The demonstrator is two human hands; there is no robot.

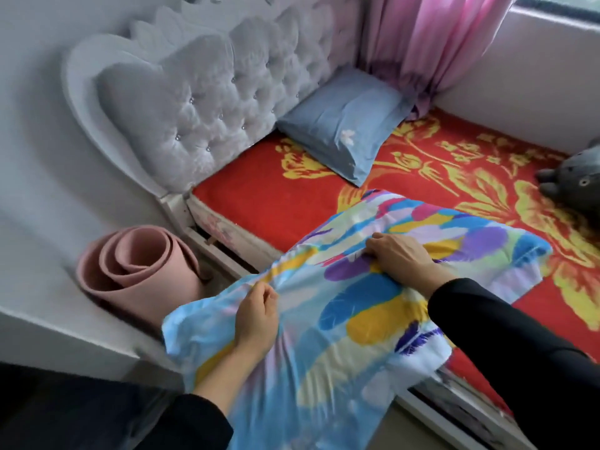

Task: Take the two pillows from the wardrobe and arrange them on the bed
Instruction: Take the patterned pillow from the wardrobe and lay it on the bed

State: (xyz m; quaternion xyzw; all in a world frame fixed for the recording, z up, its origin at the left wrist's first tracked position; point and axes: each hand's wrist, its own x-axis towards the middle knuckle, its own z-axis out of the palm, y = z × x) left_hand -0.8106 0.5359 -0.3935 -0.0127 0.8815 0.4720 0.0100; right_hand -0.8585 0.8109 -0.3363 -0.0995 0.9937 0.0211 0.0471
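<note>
A colourful pillow [350, 306] with blue, yellow and purple feather shapes hangs in front of me, its far end over the bed's near edge. My left hand [256, 316] pinches the cover along its left edge. My right hand [399, 254] grips the fabric near the pillow's far middle. A plain blue pillow [344, 125] leans against the tufted grey headboard [201, 118], on the red and yellow bed cover [269, 203].
A rolled pink mat [136, 267] stands on the floor beside the bed frame at the left. A pink curtain [428, 43] hangs behind the blue pillow. A grey plush toy [574, 180] lies at the bed's right edge. White wall and ledge at left.
</note>
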